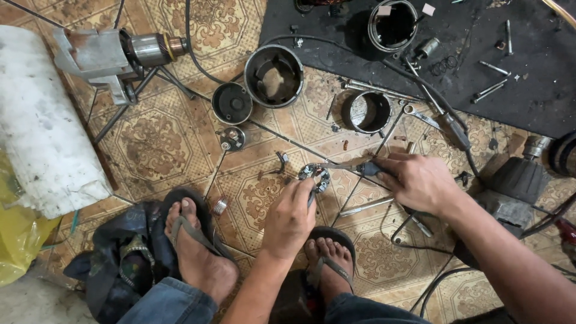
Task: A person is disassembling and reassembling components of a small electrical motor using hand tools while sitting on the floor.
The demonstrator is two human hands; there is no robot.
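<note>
Right in the middle of the frame, our left hand point(289, 217) has its fingers curled shut around the lower edge of a small round brush-holder plate point(315, 175), keeping it just off the patterned tile floor point(156, 144). Our right hand point(420, 182) is wrapped tight around the dark grip of a pair of long-nose pliers point(345, 166), whose tips reach left and meet the top of that plate.

If we're doing this bit right, we'd say keep the plate pinched firmly so it can't spin, and let the pliers work with small wrist moves rather than a big yank. Those little tabs look easy to bend, though that's our guess.

Moving outward: a large open motor housing point(274, 75) sits up and left of centre with a dark end cap point(232, 103) just beside it, and a metal ring point(366, 111) lies to the right. An armature on a bracket point(123, 55) is at the upper left, and a black mat point(528, 66) with bolts on it fills the upper right.

Hard to make out: what exactly the plier tips are gripping, since it's tiny and blurred. The left palm hides the plate's bottom half. The grey motor body point(519, 177) at right is partly behind our forearm, and the yellow bag point(15, 240) is cut off at the left edge.
</note>
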